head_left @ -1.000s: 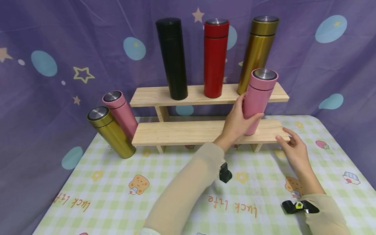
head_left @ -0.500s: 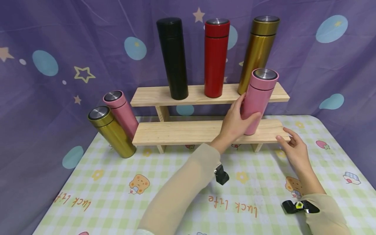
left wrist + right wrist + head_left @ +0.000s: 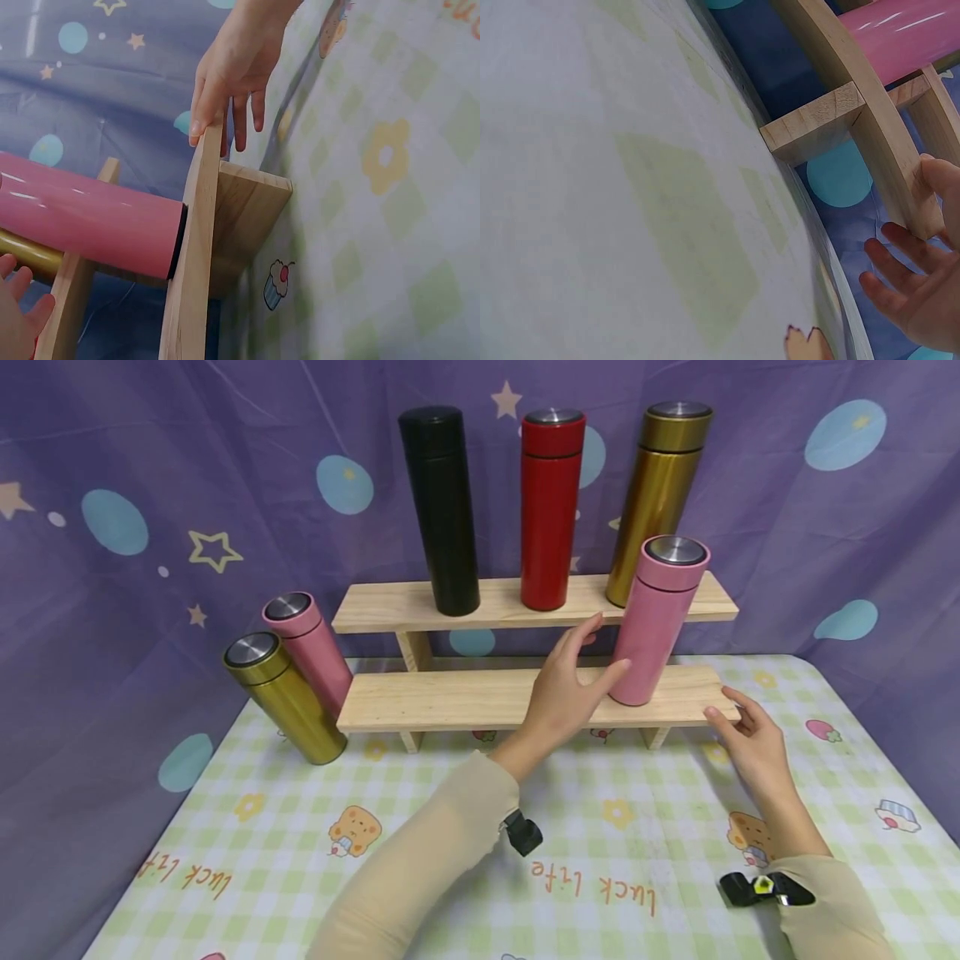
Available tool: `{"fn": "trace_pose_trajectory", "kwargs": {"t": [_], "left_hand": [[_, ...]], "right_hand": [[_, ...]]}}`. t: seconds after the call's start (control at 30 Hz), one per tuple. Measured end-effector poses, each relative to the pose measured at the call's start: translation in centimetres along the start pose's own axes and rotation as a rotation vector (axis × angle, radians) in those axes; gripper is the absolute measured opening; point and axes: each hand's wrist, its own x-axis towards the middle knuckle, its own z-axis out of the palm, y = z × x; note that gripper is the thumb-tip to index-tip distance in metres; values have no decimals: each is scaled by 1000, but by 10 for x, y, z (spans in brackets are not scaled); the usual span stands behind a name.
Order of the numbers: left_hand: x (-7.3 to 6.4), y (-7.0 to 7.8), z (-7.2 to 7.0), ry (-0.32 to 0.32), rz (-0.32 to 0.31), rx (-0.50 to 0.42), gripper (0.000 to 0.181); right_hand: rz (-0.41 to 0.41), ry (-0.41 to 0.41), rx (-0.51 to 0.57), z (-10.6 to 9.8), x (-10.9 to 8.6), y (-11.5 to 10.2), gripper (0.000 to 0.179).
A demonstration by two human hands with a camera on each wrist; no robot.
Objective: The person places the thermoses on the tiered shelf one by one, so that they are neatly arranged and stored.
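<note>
On the right part of the lower tier of a two-tier wooden shelf [image 3: 450, 700] stands a pink thermos bottle [image 3: 656, 627]; its base rests on the board in the left wrist view. My left hand [image 3: 562, 693] is just left of this bottle, thumb and fingers spread and apart from it. With my right hand [image 3: 757, 747] I pinch the right end of the lower board, thumb on top and fingertips at the edge. The right wrist view shows the same hand [image 3: 922, 277], with its other fingers spread below the board [image 3: 900, 169].
A black thermos [image 3: 444, 518], a red one [image 3: 551, 514] and a tall gold one [image 3: 656, 502] stand on the upper tier. Left of the shelf, a second pink thermos [image 3: 311, 647] and a shorter gold one [image 3: 288, 702] stand on the checked tablecloth [image 3: 465, 827]. A purple curtain [image 3: 247, 468] hangs behind.
My left hand has let go of the pink thermos and drawn back to the left. The bottle now stands slightly further left at its base. My right hand has not moved.
</note>
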Motion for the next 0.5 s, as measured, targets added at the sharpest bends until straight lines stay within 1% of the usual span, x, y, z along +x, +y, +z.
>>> {"fn": "trace_pose_trajectory", "kwargs": {"t": [0.1,0.27,0.4,0.5], "left_hand": [[-9,-1,-8,4,17,-10,64],[-23,-1,-24,10,21,-37,62],[-38,-6,-40,6,20,-18,61],[-49,-11,-52,-12,13,6,62]], "right_hand": [[6,-1,-4,-1,0,-1,72],[0,-1,12,-2,0,-2,71],[10,1,4,-1,0,-1,71],[18,5,-1,0,0,-1,71]]}}
